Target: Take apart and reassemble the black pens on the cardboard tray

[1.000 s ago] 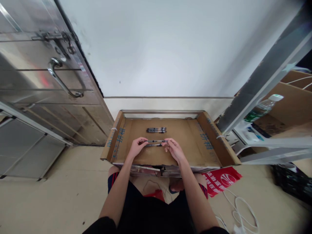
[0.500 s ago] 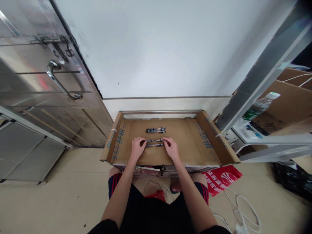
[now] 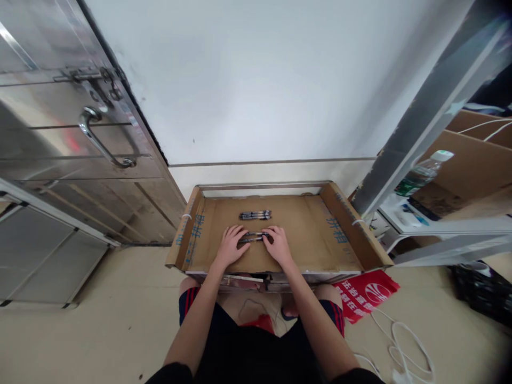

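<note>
Two slim dark pens (image 3: 253, 239) lie side by side, left to right, on a cardboard surface (image 3: 304, 234). My left hand (image 3: 232, 246) is curled about their left ends, with the thumb at the near pen and the fingers over the far one. At their right ends, my right hand (image 3: 278, 245) closes its thumb and fingers on them. The fingers cover both ends of the pens. A little farther off, a tight bundle of similar pens (image 3: 255, 215) lies parallel to these two, touched by neither hand.
Raised cardboard walls (image 3: 352, 229) edge the surface on both sides, and a rail (image 3: 264, 186) runs along the back by the wall. To the right, a plastic bottle (image 3: 424, 173) stands on a shelf unit. A metal door (image 3: 72, 133) is at left; white cables (image 3: 408, 341) lie on the floor.
Both hands have closed in on the two pens and shifted slightly nearer me. The pens have come closer together, and my left fingers have spread over them. The far bundle stays put.
</note>
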The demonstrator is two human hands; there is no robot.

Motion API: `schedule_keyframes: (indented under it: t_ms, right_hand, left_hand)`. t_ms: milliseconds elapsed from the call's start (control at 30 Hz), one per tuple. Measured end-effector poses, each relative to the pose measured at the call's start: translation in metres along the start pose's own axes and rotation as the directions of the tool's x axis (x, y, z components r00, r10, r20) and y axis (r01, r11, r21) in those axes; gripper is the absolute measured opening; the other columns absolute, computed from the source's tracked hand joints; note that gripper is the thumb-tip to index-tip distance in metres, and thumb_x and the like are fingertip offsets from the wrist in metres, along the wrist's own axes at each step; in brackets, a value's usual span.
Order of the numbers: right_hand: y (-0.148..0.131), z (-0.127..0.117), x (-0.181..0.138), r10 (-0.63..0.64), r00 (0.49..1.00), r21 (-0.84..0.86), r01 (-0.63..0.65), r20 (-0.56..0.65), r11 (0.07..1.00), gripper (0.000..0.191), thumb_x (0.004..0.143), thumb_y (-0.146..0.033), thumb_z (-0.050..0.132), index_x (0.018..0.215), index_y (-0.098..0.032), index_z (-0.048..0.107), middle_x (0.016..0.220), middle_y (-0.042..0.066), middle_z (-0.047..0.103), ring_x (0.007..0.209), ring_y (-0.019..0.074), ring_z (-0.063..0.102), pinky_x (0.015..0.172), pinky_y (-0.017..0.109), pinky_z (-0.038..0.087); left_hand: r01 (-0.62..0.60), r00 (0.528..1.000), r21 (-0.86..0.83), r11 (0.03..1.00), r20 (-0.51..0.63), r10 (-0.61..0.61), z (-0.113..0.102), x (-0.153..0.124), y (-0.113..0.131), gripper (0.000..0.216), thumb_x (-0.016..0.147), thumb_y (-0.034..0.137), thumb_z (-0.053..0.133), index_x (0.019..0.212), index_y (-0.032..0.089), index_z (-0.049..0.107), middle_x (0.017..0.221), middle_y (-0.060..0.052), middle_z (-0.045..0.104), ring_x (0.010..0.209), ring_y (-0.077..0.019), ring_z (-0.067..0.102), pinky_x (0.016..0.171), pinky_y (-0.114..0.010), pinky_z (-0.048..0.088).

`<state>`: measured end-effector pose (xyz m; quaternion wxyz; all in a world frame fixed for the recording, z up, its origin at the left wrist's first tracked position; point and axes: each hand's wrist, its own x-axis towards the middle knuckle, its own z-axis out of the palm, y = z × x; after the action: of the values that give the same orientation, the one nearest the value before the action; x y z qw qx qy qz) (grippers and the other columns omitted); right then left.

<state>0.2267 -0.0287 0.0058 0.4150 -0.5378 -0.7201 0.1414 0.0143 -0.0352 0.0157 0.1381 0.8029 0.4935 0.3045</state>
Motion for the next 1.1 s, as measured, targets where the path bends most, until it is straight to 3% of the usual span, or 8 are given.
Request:
schedule_keyframes:
  t_ms: [200, 400, 533, 667, 733, 900, 1100]
  right_hand:
    - [-0.002, -0.003, -0.001, 0.032, 0.999, 0.028, -0.032, 0.004, 0.999, 0.022, 0.083, -0.019, 0.048, 0.084, -0.021, 0.069, 0.083, 0.008, 0.061, 0.086, 0.0245, 0.052, 0.08, 0.038, 0.043]
    - [0.005, -0.003, 0.002, 0.087, 0.994, 0.084, -0.082, -0.065, 0.993, 0.025, 0.084, -0.02, 0.044, 0.088, -0.021, 0.069, 0.085, 0.009, 0.063, 0.085, 0.0242, 0.054, 0.079, 0.037, 0.044]
    - [0.016, 0.0, 0.012, 0.121, 0.975, 0.013, -0.121, -0.187, 0.993, 0.026, 0.085, -0.023, 0.043, 0.094, -0.018, 0.068, 0.093, 0.011, 0.063, 0.09, 0.0248, 0.054, 0.084, 0.039, 0.043]
    - [0.025, 0.008, 0.022, 0.095, 0.97, -0.105, -0.12, -0.223, 0.987, 0.031, 0.085, -0.027, 0.045, 0.107, -0.017, 0.064, 0.109, 0.014, 0.062, 0.104, 0.0272, 0.052, 0.093, 0.044, 0.037]
    - [0.027, 0.012, 0.025, 0.074, 0.977, -0.142, -0.104, -0.202, 0.984, 0.033, 0.085, -0.028, 0.045, 0.11, -0.016, 0.063, 0.113, 0.014, 0.062, 0.108, 0.0277, 0.051, 0.097, 0.047, 0.035]
    - [0.028, 0.015, 0.025, 0.047, 0.987, -0.154, -0.07, -0.151, 0.986, 0.035, 0.086, -0.029, 0.045, 0.115, -0.017, 0.061, 0.117, 0.014, 0.061, 0.112, 0.0282, 0.05, 0.1, 0.049, 0.032]
    - [0.026, 0.011, 0.023, 0.058, 0.987, -0.078, -0.071, -0.153, 0.994, 0.032, 0.084, -0.027, 0.048, 0.11, -0.019, 0.063, 0.113, 0.013, 0.063, 0.108, 0.0272, 0.054, 0.097, 0.047, 0.037]
  left_hand:
    - [-0.025, 0.998, -0.065, 0.998, 0.054, 0.028, 0.012, -0.007, 0.004, 0.039, 0.087, 0.027, 0.051, 0.125, 0.024, 0.053, 0.136, -0.008, 0.05, 0.131, -0.0245, 0.038, 0.11, -0.05, 0.027]
    - [-0.004, 1.0, -0.13, 0.992, -0.003, 0.004, 0.018, -0.007, 0.012, 0.037, 0.086, 0.026, 0.051, 0.123, 0.022, 0.054, 0.131, -0.009, 0.053, 0.128, -0.0242, 0.042, 0.109, -0.048, 0.031]
    - [0.073, 0.985, -0.223, 0.972, -0.137, -0.105, 0.015, 0.003, 0.007, 0.036, 0.087, 0.031, 0.051, 0.121, 0.02, 0.054, 0.122, -0.011, 0.058, 0.116, -0.0232, 0.052, 0.102, -0.043, 0.039]
    - [0.174, 0.919, -0.25, 0.952, -0.307, -0.249, 0.016, 0.021, -0.006, 0.029, 0.089, 0.031, 0.047, 0.111, 0.018, 0.06, 0.111, -0.012, 0.063, 0.106, -0.0238, 0.057, 0.096, -0.043, 0.043]
    - [0.168, 0.918, -0.227, 0.959, -0.318, -0.236, 0.02, 0.028, -0.011, 0.028, 0.089, 0.031, 0.046, 0.108, 0.019, 0.062, 0.106, -0.011, 0.065, 0.104, -0.0238, 0.058, 0.097, -0.044, 0.042]
    - [0.136, 0.936, -0.143, 0.98, -0.306, -0.174, 0.027, 0.032, -0.014, 0.031, 0.087, 0.031, 0.05, 0.114, 0.02, 0.061, 0.117, -0.011, 0.062, 0.113, -0.0255, 0.054, 0.105, -0.049, 0.033]
    - [0.119, 0.94, -0.169, 0.978, -0.299, -0.166, 0.024, 0.028, -0.011, 0.028, 0.086, 0.028, 0.051, 0.111, 0.02, 0.063, 0.115, -0.011, 0.062, 0.111, -0.0245, 0.054, 0.101, -0.047, 0.038]
